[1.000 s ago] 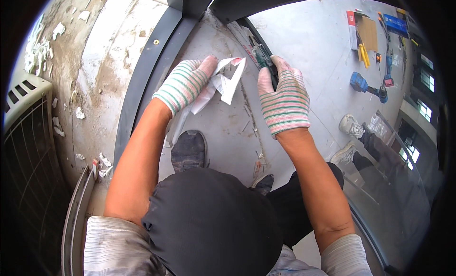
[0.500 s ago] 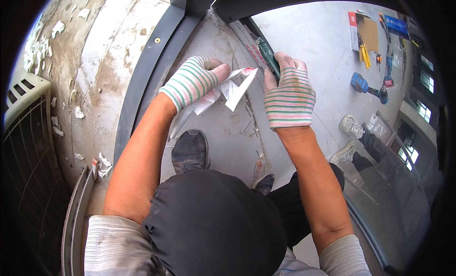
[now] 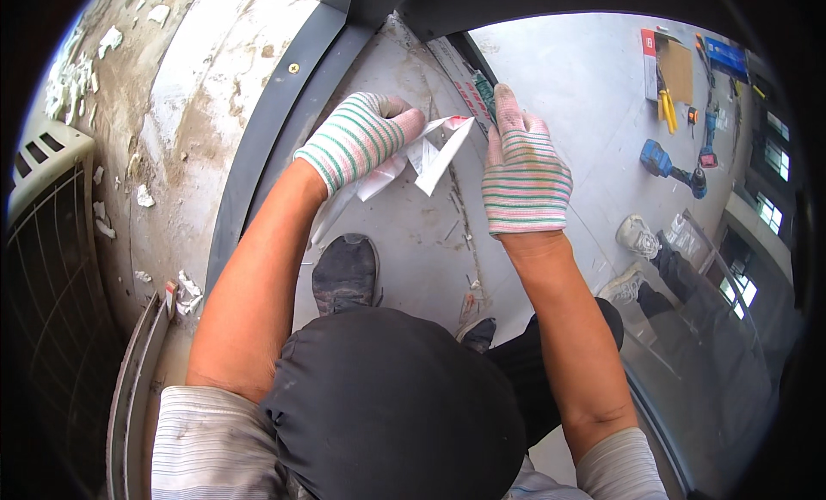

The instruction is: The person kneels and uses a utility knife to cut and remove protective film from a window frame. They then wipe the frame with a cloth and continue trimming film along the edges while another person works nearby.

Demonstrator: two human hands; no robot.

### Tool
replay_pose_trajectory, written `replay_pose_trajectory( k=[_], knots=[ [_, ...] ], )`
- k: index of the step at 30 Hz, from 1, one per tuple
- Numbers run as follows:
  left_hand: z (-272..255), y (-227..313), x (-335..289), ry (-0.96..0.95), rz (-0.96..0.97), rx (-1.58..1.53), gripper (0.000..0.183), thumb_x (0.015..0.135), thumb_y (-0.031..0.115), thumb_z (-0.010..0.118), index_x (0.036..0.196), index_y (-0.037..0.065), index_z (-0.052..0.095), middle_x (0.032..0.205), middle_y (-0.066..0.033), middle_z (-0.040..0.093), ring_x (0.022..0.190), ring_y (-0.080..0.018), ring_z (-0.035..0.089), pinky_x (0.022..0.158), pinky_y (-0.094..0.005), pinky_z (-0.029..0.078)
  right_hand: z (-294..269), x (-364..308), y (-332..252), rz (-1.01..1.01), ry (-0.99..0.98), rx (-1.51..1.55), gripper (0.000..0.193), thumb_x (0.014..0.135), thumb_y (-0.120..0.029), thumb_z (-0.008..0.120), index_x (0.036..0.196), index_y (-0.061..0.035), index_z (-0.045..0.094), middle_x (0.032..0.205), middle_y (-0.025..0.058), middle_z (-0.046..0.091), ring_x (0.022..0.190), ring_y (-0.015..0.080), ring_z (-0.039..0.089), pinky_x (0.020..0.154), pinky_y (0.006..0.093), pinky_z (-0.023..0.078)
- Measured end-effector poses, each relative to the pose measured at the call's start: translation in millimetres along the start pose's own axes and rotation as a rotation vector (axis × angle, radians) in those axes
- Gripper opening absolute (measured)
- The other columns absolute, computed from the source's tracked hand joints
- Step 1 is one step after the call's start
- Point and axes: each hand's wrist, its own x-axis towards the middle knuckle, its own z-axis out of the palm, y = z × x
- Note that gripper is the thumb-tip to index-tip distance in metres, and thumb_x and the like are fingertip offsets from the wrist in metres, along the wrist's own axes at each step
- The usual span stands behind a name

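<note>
Both my hands wear knitted gloves with green and pink stripes. My left hand [image 3: 366,140] is closed round a crumpled white film strip [image 3: 439,166] that hangs folded from the fingers, with a red patch at its upper end. My right hand [image 3: 527,169] grips a slim dark green tool [image 3: 484,94], its index finger stretched along it. The tool lies against the dark metal frame [image 3: 471,52], and its working end cannot be made out. Alongside runs a pale strip with red print [image 3: 465,85].
A dark frame member [image 3: 280,113] curves along the left, beyond it dirty ground with white crumbs. At right lie a blue cordless drill [image 3: 667,164], yellow-handled pliers [image 3: 668,111] and a cardboard box [image 3: 678,70]. Glass at right shows white shoes [image 3: 637,236]. My dark shoe [image 3: 346,272] stands below.
My right hand has shifted slightly along the frame, and its index finger now lies straighter on the green tool. My left hand keeps the film strip. The view has moved a little.
</note>
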Motion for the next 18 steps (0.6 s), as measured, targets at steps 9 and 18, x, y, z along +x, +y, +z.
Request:
replay_pose_trajectory(
  k=[9, 18],
  knots=[
    [0, 4, 10, 0.038, 0.025, 0.011, 0.029, 0.094, 0.029, 0.061, 0.101, 0.003, 0.072, 0.067, -0.0006, 0.062, 0.053, -0.0068, 0.055, 0.049, -0.0234, 0.046, -4, 8, 2, 0.031, -0.105, 0.027, 0.045, 0.093, -0.012, 0.06, 0.138, -0.0144, 0.053, 0.103, 0.0198, 0.066, 0.089, 0.039, 0.066, 0.08, 0.0436, 0.054],
    [-6, 10, 15, 0.105, 0.093, -0.015, 0.028, 0.092, 0.021, 0.06, 0.11, 0.002, 0.07, 0.077, -0.0024, 0.065, 0.054, -0.0066, 0.054, 0.049, -0.0242, 0.046, -21, 26, 5, 0.013, -0.252, 0.017, 0.044, 0.094, -0.015, 0.058, 0.138, -0.0123, 0.053, 0.112, 0.0203, 0.065, 0.101, 0.0377, 0.065, 0.088, 0.043, 0.053]
  ],
)
